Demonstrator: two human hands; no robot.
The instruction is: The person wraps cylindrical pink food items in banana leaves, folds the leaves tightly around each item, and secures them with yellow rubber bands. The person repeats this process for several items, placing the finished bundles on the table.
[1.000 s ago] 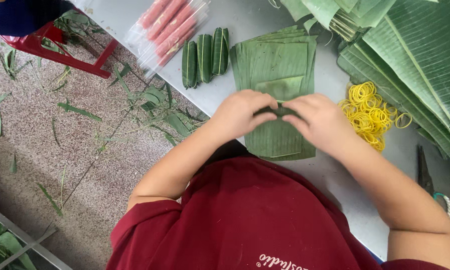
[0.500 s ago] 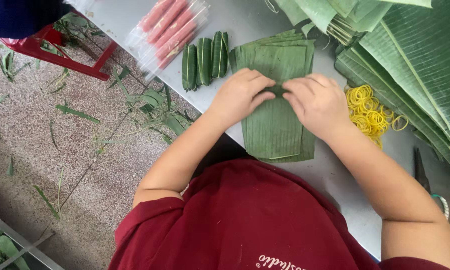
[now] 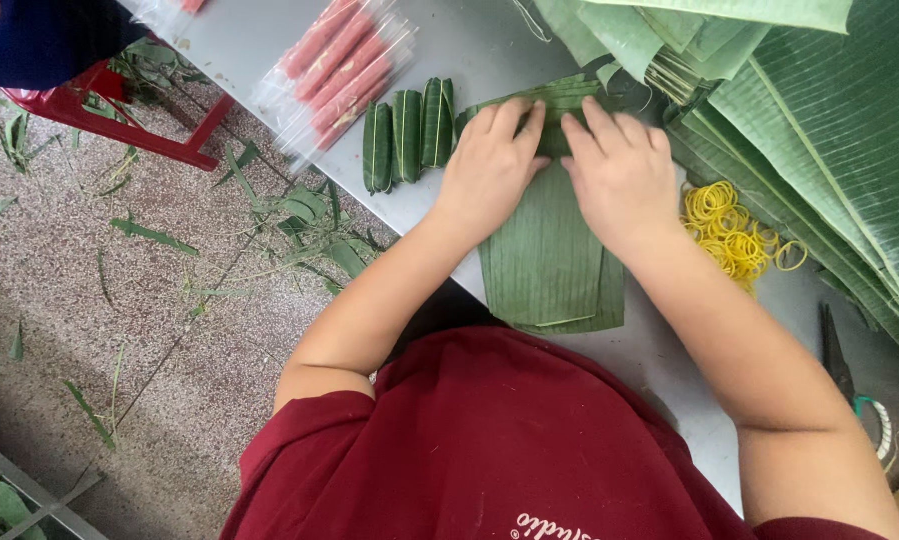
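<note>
Both hands, left (image 3: 489,165) and right (image 3: 619,170), flat with fingers spread, pressing the far end of a stacked banana-leaf sheet (image 3: 554,265) on the grey table (image 3: 469,45), beside three wrapped rolls (image 3: 407,135) and yellow rubber bands (image 3: 734,230).

Soft, even daylight fills the view; the grey metal table (image 3: 489,40) shows mild sheen, shadows are faint, and focus is sharp with slight edge softness.
</note>
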